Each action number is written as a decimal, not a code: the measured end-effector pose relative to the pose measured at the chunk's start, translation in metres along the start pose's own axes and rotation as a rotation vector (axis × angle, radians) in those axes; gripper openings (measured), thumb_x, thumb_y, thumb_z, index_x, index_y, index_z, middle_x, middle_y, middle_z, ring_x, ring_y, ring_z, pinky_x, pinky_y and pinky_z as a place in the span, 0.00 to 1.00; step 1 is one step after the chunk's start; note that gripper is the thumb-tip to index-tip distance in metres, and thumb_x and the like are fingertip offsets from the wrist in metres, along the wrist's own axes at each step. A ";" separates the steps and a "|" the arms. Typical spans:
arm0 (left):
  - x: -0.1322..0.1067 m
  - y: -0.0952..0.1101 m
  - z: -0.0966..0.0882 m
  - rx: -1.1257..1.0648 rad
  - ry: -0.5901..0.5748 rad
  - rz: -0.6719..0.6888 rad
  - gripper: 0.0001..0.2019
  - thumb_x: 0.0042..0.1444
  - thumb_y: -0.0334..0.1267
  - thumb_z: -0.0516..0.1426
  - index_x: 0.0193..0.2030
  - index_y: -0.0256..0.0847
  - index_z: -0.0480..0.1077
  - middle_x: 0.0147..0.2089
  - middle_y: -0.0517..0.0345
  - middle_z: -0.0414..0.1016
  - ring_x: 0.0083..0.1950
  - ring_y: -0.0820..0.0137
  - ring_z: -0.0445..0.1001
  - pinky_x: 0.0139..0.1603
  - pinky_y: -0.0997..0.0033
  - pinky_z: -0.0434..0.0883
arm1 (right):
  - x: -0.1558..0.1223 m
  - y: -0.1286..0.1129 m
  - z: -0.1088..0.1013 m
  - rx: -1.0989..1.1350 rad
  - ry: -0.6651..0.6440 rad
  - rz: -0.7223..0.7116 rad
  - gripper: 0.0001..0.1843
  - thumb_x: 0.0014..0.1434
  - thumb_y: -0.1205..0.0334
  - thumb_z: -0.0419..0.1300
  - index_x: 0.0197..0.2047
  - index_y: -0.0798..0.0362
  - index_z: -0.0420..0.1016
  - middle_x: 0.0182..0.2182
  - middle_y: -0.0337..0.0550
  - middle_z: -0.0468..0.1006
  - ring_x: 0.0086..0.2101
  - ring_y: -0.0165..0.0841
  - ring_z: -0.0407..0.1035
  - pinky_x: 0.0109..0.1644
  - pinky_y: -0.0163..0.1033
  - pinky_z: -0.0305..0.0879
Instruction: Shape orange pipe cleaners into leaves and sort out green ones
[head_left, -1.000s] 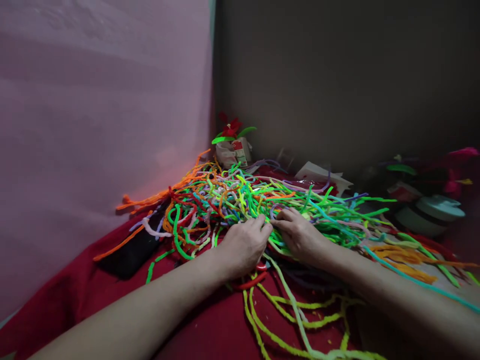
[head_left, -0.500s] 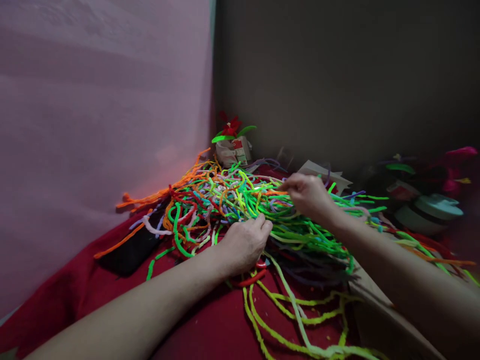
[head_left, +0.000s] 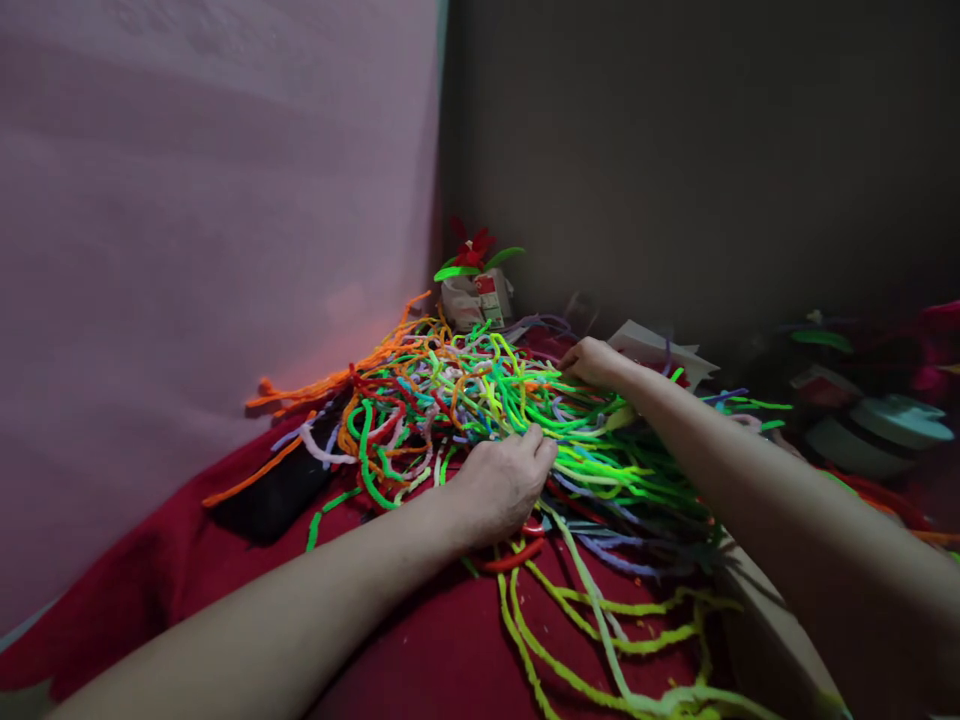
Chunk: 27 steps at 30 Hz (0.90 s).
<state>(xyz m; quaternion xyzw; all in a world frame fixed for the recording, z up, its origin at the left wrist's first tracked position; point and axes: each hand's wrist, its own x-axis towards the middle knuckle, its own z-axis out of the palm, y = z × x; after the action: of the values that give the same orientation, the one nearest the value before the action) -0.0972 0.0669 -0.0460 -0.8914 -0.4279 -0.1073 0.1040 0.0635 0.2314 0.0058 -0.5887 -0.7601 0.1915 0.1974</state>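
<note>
A tangled heap of fuzzy pipe cleaners [head_left: 480,385] in green, orange, red, lilac and yellow spreads before me. At its near edge my left hand [head_left: 506,485] is closed, fingers curled down over the stems; the fingertips are mostly hidden. My right hand [head_left: 596,362] reaches over the back of the heap, its fingers pressed together on pipe cleaners. Below my left hand, a pale yellow-green pipe cleaner [head_left: 589,585] and yellow ones [head_left: 536,675] trail toward me. A red curved piece [head_left: 517,557] lies just under that hand.
A red flower with green leaves [head_left: 472,250] stands behind the heap, beside the pink wall [head_left: 225,250]. Under the left side lies a dark flat object [head_left: 266,500]. White papers [head_left: 656,350] and a pale lidded container [head_left: 885,430] are on the right. Red cloth [head_left: 405,640] covers the surface.
My right hand has shifted slightly left and lower over the back of the heap. Stems on the right have moved, baring more lilac ones. My left hand keeps its place; the view has turned slightly.
</note>
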 end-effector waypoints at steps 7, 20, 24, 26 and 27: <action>0.001 0.000 0.001 0.017 0.022 0.009 0.11 0.58 0.32 0.45 0.46 0.34 0.60 0.49 0.43 0.67 0.41 0.65 0.73 0.37 0.64 0.74 | -0.011 0.006 -0.011 0.293 -0.017 0.024 0.04 0.43 0.66 0.61 0.24 0.57 0.73 0.12 0.33 0.64 0.15 0.22 0.53 0.18 0.30 0.49; -0.001 0.001 0.002 0.032 0.066 0.015 0.11 0.58 0.30 0.45 0.46 0.33 0.62 0.56 0.41 0.65 0.47 0.63 0.72 0.41 0.66 0.74 | -0.033 0.012 -0.022 0.565 -0.025 -0.052 0.06 0.39 0.64 0.64 0.22 0.56 0.71 0.16 0.36 0.68 0.18 0.24 0.59 0.21 0.31 0.55; -0.001 0.000 0.004 0.045 0.083 0.027 0.14 0.57 0.30 0.46 0.50 0.30 0.61 0.59 0.38 0.62 0.48 0.62 0.72 0.41 0.66 0.74 | -0.051 0.001 -0.036 0.520 0.151 -0.146 0.11 0.43 0.65 0.62 0.34 0.56 0.75 0.25 0.37 0.74 0.24 0.25 0.64 0.28 0.31 0.59; -0.001 0.000 0.004 0.059 0.081 0.029 0.14 0.57 0.30 0.46 0.50 0.30 0.61 0.60 0.38 0.61 0.48 0.62 0.72 0.40 0.65 0.74 | -0.067 -0.004 -0.046 0.307 0.188 -0.282 0.09 0.47 0.64 0.60 0.33 0.57 0.76 0.25 0.39 0.75 0.25 0.28 0.66 0.29 0.33 0.60; -0.001 0.000 0.004 0.068 0.077 0.028 0.14 0.57 0.30 0.45 0.50 0.30 0.61 0.60 0.38 0.61 0.48 0.62 0.73 0.40 0.65 0.75 | -0.075 -0.006 -0.050 0.126 0.146 -0.372 0.07 0.47 0.65 0.59 0.31 0.56 0.77 0.25 0.40 0.75 0.27 0.29 0.67 0.31 0.33 0.60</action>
<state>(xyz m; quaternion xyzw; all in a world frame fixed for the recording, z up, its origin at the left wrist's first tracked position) -0.0977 0.0676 -0.0499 -0.8885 -0.4143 -0.1256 0.1521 0.1023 0.1599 0.0454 -0.4372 -0.8259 0.1558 0.3201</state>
